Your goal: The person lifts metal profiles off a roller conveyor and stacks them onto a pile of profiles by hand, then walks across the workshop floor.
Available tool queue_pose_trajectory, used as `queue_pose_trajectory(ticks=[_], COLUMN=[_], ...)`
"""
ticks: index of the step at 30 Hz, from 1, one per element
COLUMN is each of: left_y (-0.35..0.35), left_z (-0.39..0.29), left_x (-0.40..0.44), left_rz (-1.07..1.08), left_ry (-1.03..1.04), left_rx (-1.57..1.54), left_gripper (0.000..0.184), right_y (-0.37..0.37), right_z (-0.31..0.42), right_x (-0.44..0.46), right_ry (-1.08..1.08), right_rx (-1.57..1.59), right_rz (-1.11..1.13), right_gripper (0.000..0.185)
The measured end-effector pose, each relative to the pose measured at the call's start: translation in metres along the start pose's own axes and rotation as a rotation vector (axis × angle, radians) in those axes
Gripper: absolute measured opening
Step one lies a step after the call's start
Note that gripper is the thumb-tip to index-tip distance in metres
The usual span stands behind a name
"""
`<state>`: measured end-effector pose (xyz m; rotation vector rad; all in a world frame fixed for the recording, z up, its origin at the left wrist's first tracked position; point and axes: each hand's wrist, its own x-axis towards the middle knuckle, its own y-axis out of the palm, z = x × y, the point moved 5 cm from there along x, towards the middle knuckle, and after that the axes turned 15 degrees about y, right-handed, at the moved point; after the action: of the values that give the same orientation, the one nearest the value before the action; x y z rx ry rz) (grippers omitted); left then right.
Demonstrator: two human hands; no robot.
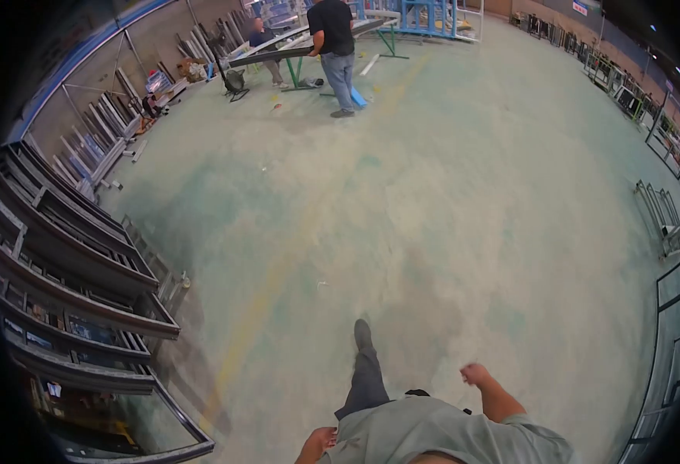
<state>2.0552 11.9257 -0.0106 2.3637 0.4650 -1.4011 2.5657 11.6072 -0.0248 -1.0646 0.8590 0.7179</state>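
My right hand (475, 374) swings out in front of my body over the floor, its fingers loosely curled with nothing visible in them. Low at my side, my left hand (325, 438) is close to the hem of my grey-green shirt (433, 429), fingers curled in and no object showing. One dark-trousered leg (365, 379) with a dark shoe is stretched forward on the floor. Neither hand touches any of the frames around.
Stacked dark window frames (85, 309) stand at the left. Metal frames (676, 309) line the right. Ahead, a person in a black shirt (331, 31) holds a long dark profile over a green-legged stand (297, 73); another person (261, 39) is beyond. A faded yellow line (266, 298) crosses the floor.
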Motion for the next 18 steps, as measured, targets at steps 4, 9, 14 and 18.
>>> queue_pose_trajectory(ticks=[4, 9, 14, 18], left_y=[-0.074, -0.176, -0.221, -0.220], left_z=[-0.052, -0.162, -0.394, -0.505], left_x=[0.046, 0.148, 0.160, 0.178], left_rz=[-0.005, -0.105, -0.390, -0.304], left_ry=[0.048, 0.025, 0.321, 0.458], left_rx=[-0.058, -0.357, -0.174, -0.125], left_gripper=[0.045, 0.062, 0.026, 0.034], right_y=[0.011, -0.054, -0.065, -0.094], right_z=[-0.055, 0.055, 0.152, 0.264], right_x=[0.022, -0.070, -0.020, -0.025], right_ry=[0.076, 0.201, 0.364, 0.214], right_rx=[-0.308, 0.379, 0.469, 0.487], right_rz=[0.099, 0.053, -0.059, -0.049], right_gripper=[0.023, 0.027, 0.029, 0.035])
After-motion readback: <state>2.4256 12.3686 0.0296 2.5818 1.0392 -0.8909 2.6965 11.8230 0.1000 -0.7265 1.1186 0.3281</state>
